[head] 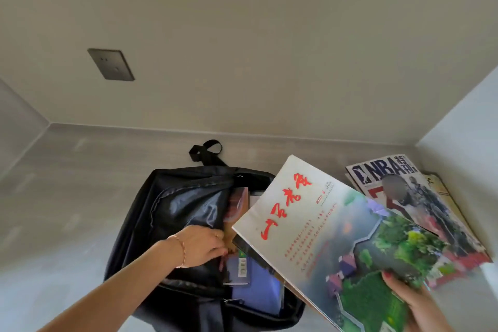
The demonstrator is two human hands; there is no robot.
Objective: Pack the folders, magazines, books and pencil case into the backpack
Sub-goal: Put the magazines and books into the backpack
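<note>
Right hand (412, 302), bottom right, grips a magazine (336, 245) by its near corner, fingers curled round the edge, thumb on the cover. Mag is tilted, long axis running from that hand up-left toward the backpack (172, 205); its far edge already overhangs the bag's open mouth. Left hand (202, 246) is at the opening, fingers tucked onto the items inside, prob. holding the flap back; exact grip hard to tell, looks like pressing w/ straightish fingers. Inside: a blue folder (258, 286) and a book (237, 205), upright-ish. More magazines, NBA one (420, 207) on top, lie on the tabletop (67, 183) to the right, well apart from the bag. Next move, I'd judge: slide mag down-left into the gap beside the left hand; right hand is the nearer one.
</note>
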